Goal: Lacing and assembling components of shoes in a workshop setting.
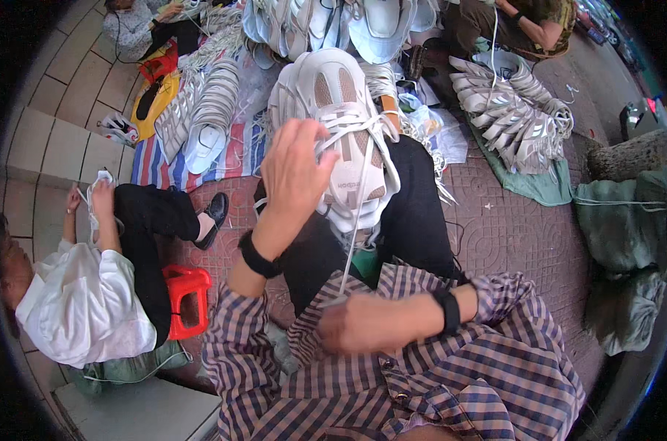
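Note:
A pale beige and white sneaker (347,140) rests on a stack of like shoe parts between my knees, toe pointing away. White shoelace (341,128) runs in loose loops across its eyelets. My left hand (297,165) lies over the sneaker's left side, fingers bent round the edge by the lacing, thumb near the tongue. One length of lace stretches taut from the sneaker toward my chest. Its near end goes into my right hand (366,323), which is closed and somewhat blurred by motion, close in front of my checked shirt. The fingertips of that hand are hidden.
More shoe uppers hang together (333,26) ahead. Stacked uppers lie on a striped sheet (150,162) at left and on a green cloth (546,180) at right. A person in white (91,301) sits left beside a red stool (186,301); others work at the far side. Green sacks (620,228) stand right.

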Available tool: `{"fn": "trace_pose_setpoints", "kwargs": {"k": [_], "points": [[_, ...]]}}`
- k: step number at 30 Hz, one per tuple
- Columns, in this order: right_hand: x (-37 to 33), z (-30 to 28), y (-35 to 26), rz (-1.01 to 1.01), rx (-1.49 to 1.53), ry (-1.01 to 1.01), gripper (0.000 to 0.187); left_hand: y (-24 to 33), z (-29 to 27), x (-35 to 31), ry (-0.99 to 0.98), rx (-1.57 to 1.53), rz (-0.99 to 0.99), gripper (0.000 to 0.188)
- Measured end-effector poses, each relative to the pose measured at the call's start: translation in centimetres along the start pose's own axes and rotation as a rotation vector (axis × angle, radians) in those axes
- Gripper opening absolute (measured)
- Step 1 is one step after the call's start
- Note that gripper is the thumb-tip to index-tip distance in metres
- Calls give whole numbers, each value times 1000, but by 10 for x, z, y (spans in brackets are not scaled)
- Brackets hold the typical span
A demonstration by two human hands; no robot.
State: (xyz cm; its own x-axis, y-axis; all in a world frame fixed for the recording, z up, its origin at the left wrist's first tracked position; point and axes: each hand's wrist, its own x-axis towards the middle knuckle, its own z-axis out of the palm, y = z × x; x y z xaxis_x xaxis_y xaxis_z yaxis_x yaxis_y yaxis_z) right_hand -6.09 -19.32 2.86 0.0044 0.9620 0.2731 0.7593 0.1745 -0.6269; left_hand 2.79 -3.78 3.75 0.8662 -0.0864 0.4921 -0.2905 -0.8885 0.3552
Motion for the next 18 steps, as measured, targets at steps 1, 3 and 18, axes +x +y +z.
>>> {"fn": "trace_pose_setpoints", "kwargs": {"k": [1,3,18], "points": [[-1,3,6,107,28,-243,8,-3,-1,7,-62,28,50,18],[-11,-10,35,261,-64,338,25,-5,-2,16,-70,78,175,14],[-30,-43,67,645,1001,710,13,-24,-18,22,-45,601,191,10]]}}
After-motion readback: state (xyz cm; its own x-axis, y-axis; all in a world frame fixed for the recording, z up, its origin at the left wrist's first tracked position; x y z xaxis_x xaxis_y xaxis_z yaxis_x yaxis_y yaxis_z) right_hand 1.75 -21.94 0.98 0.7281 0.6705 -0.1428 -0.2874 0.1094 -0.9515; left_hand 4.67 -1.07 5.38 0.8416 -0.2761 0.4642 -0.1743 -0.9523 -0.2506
